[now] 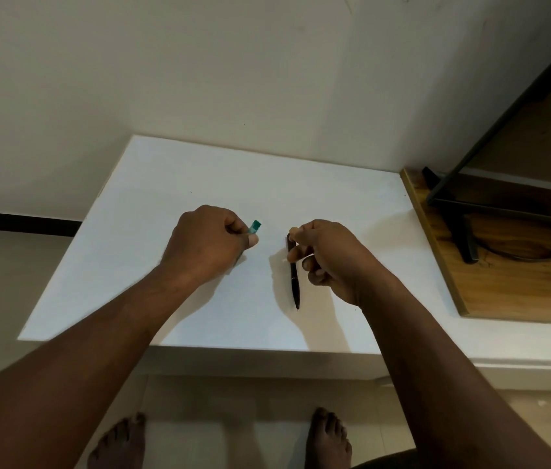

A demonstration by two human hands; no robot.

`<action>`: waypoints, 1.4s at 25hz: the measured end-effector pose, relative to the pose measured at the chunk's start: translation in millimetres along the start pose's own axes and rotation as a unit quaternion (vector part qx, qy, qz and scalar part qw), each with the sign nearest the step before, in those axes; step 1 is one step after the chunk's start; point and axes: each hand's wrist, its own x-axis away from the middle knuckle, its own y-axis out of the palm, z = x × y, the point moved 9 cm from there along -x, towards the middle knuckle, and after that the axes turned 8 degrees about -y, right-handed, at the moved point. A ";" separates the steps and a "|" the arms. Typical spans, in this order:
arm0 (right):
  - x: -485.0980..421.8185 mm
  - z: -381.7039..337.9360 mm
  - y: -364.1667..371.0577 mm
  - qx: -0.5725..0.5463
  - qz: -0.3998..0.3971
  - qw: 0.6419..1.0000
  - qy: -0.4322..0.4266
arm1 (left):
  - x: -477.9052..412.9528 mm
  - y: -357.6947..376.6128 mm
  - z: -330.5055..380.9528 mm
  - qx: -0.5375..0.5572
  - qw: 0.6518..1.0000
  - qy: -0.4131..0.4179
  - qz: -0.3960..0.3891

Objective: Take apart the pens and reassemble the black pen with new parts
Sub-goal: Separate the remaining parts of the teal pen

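My left hand (pixel 208 243) is closed around a green pen (pixel 255 227); only its green end sticks out past my thumb and forefinger, the rest is hidden in my fist. My right hand (pixel 326 255) holds a black pen (pixel 294 282) by its upper end, tip pointing down toward the white table (pixel 152 204). The pen's lower tip is close to the table surface. The two hands are apart, about a hand's width between them.
The white table stands against a pale wall. A wooden board (pixel 504 286) lies to the right with a dark metal stand (pixel 463 238) and a cable on it. My bare feet (pixel 330 441) show below the table's front edge.
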 end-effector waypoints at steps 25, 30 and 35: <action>-5.0 -6.0 -13.6 -0.344 0.037 0.938 -0.018 | 9.3 1.8 15.0 -0.134 0.989 0.025 0.057; -6.7 -11.6 -29.1 -0.326 0.060 0.942 -0.047 | 26.7 31.0 31.2 -0.184 0.980 0.069 0.018; -4.8 -15.0 -58.2 -0.326 0.103 0.937 -0.073 | 31.7 57.1 36.3 -0.197 0.979 0.053 -0.008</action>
